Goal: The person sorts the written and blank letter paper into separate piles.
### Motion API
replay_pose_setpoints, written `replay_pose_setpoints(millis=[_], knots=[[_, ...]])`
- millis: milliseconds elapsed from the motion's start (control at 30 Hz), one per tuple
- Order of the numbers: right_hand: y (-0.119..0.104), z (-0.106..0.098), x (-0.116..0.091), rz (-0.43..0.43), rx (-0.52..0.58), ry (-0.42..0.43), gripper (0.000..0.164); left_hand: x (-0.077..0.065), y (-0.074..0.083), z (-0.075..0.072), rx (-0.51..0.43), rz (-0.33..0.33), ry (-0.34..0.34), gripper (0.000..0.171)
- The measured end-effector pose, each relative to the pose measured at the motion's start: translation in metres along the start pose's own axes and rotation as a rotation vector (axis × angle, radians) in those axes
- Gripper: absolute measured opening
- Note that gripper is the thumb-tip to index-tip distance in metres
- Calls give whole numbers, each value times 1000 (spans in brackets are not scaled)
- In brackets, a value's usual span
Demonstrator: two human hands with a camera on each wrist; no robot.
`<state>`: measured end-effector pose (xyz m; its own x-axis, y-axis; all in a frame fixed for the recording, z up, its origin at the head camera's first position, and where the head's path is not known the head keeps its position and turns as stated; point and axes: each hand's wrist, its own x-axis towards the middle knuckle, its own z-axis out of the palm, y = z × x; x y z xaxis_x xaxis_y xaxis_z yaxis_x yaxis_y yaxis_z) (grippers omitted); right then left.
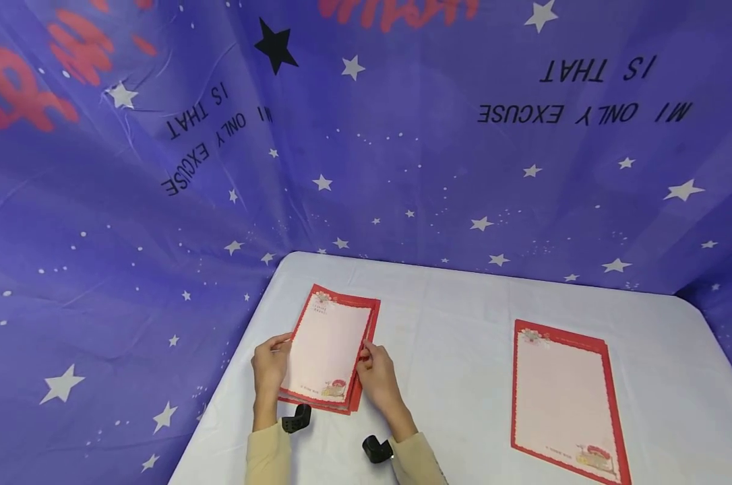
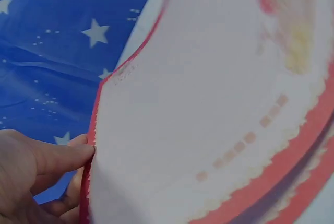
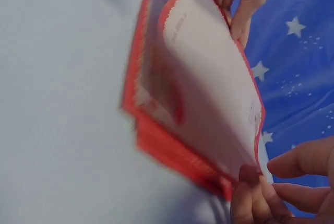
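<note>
A red-bordered sheet of letter paper (image 1: 328, 347), pale pink inside with small printed drawings, is raised over similar red-edged sheets (image 1: 355, 399) on the left part of the table. My left hand (image 1: 269, 367) pinches its left edge, thumb on the front, as the left wrist view shows. At the opposite edge my right hand (image 1: 378, 378) holds the sheet between its fingertips. The paper (image 3: 214, 72) bows in the right wrist view, with a gap between it and the sheet beneath. How many sheets lie below cannot be told.
A second pile of matching red-bordered paper (image 1: 563, 397) lies at the right of the white-covered table (image 1: 457, 377). Behind and to the left hangs a purple-blue cloth (image 1: 402, 175) with stars and lettering. Black wrist devices (image 1: 376, 449) sit by both sleeves.
</note>
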<state>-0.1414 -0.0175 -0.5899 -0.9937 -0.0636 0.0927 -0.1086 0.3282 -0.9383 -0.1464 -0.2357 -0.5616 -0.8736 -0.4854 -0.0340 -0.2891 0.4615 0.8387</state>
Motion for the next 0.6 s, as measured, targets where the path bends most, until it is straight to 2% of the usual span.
replay_pose_setpoints(millis=[133,300,433,600], knots=[[9,4,0,-4,-108,-30,47,1,-7,5,51,27,10,24],[15,7,2,-11,-220,-62,48,0,-10,8,170,61,30,26],[17,8,2,-6,-222,-72,50,-2,-12,11,246,95,37,28],[16,3,2,24,-215,-112,52,-5,-11,18,274,164,81,30]])
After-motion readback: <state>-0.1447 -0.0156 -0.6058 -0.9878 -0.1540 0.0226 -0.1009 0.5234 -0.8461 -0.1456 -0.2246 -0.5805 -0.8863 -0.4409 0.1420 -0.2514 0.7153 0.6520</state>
